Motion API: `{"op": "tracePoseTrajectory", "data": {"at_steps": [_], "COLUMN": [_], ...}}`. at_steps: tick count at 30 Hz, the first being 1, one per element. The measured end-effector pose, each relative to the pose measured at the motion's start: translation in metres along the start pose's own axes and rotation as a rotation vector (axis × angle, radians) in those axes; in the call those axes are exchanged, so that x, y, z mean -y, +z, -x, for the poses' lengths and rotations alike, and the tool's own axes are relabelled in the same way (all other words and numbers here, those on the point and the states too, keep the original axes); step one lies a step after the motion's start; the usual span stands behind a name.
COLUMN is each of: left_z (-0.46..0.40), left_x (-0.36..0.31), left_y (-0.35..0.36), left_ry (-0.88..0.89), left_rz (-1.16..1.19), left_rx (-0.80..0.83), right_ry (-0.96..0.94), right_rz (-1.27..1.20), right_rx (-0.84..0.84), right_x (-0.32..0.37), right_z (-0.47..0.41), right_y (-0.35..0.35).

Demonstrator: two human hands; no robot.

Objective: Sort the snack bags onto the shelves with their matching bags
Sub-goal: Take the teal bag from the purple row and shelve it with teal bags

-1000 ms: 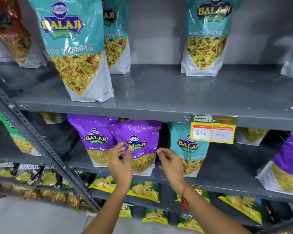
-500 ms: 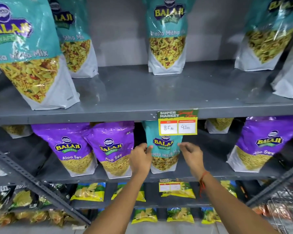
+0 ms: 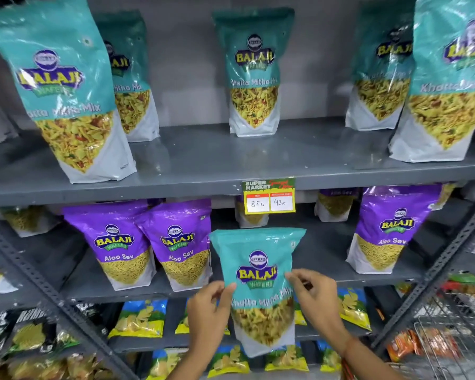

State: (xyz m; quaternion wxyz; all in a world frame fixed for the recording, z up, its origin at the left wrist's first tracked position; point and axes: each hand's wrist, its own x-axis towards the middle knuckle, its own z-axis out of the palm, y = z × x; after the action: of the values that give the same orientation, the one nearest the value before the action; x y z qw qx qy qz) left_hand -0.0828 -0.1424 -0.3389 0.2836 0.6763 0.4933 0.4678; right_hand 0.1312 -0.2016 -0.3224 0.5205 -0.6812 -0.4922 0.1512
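Note:
A teal Khatta Mitha Mix bag point(image 3: 258, 272) hangs in front of the middle shelf point(image 3: 324, 272), off the shelf and held upright. My left hand point(image 3: 210, 311) pinches its left edge and my right hand point(image 3: 314, 300) pinches its right edge. Purple Aloo Sev bags point(image 3: 121, 242) stand on the middle shelf to the left, with another purple bag point(image 3: 392, 229) at the right. Several teal Khatta Mitha Mix bags point(image 3: 254, 72) stand on the upper shelf point(image 3: 203, 157).
A yellow price tag point(image 3: 268, 195) hangs from the upper shelf's front lip, just above the held bag. Yellow-and-blue chip bags point(image 3: 140, 319) fill the lower shelves. A wire basket point(image 3: 444, 338) with orange packets sits at the lower right. Slanted steel braces point(image 3: 39, 283) cross the left side.
Both hands closed on the teal bag that stood on the middle shelf and pulled it out and down toward me. The view has moved closer.

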Motion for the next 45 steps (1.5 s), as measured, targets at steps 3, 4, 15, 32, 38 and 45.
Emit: {"op": "tracePoseTrajectory", "data": {"at_steps": [3,4,15,32,38,45], "left_z": [0.002,-0.005,-0.161,-0.260,-0.249,-0.243], "left_x": [-0.031,-0.045,-0.221,-0.215,-0.164,-0.147], "left_y": [-0.020,-0.027,-0.082,-0.077,-0.085,-0.072], "left_ry": [0.064,0.089,0.412,0.344,0.104,0.076], "left_rz": [0.132,0.182,0.368,0.182,0.159,-0.020], "left_rx": [-0.082,-0.112,-0.318,-0.267,0.263,0.276], "right_ry": [-0.108,-0.145,-0.447,-0.310,-0.137,-0.256], "right_rz": [-0.055,-0.079,-0.304,-0.338,-0.196,0.116], "right_rx": [-0.067,-0.088,-0.374,-0.248,0.203,0.379], "right_x": [0.040,0.056,0.229,0.226,0.180,0.161], "right_z": [0.006,0.002,-0.129,-0.228,-0.219,-0.207], "right_y": [-0.021,-0.027,-0.075,-0.039,-0.045,-0.039]}}
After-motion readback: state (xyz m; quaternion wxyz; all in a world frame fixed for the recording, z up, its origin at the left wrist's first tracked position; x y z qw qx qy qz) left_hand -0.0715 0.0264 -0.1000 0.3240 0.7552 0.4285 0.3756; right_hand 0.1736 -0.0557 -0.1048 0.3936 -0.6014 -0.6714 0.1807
